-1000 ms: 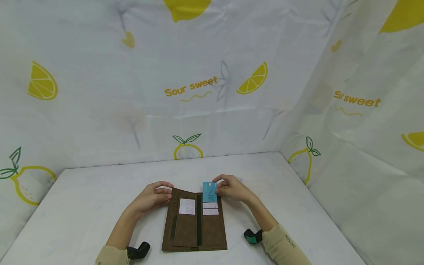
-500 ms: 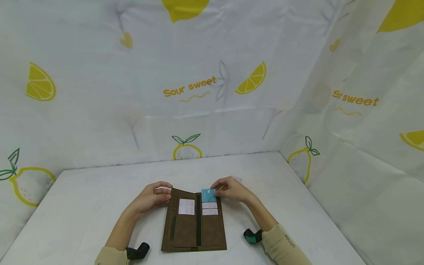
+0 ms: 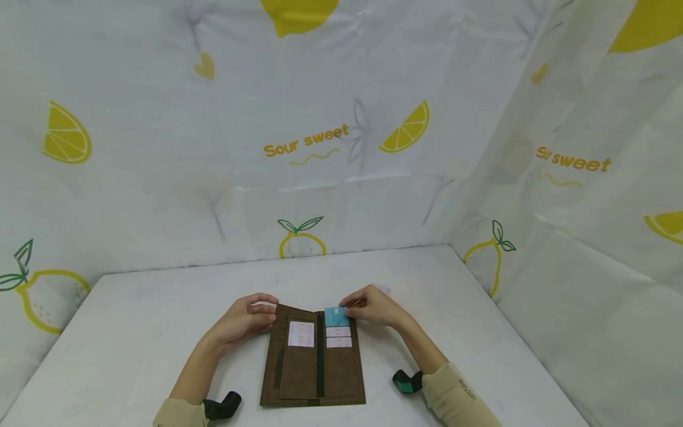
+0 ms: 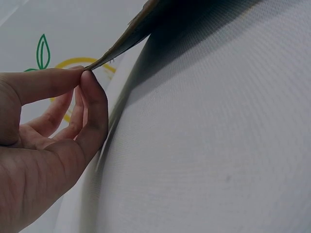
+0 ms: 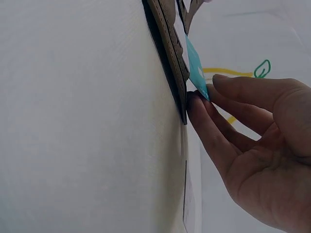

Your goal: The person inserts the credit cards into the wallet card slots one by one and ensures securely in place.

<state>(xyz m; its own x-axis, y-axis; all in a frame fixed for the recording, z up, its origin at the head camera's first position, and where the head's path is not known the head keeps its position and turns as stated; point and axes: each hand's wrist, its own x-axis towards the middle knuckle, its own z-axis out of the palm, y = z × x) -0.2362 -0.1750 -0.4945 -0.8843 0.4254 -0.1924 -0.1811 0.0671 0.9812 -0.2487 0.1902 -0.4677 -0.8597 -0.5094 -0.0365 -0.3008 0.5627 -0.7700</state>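
Observation:
A brown wallet (image 3: 344, 376) lies unfolded on the white table. My left hand (image 3: 240, 320) pinches its upper left corner; in the left wrist view, thumb and finger meet on the wallet's edge (image 4: 124, 41), which is lifted off the table. A light blue card (image 3: 335, 318) sits partly inside the top slot of the wallet's right half, its upper part showing. At that card's upper right corner, my right hand (image 3: 370, 305) holds it. In the right wrist view, the fingertips (image 5: 193, 99) are at the edge of the blue card (image 5: 196, 68).
Two white cards (image 3: 338, 342) show in the slots below the blue one, and another white card (image 3: 301, 334) is in the left half. A pale card (image 3: 382, 289) lies behind my right hand. Lemon-printed cloth (image 3: 213, 207) walls the table's back and right side.
The blue card has slid down toward me into the slot, with my right hand following slightly. Over the last half second it has barely moved. My left hand keeps its place on the wallet.

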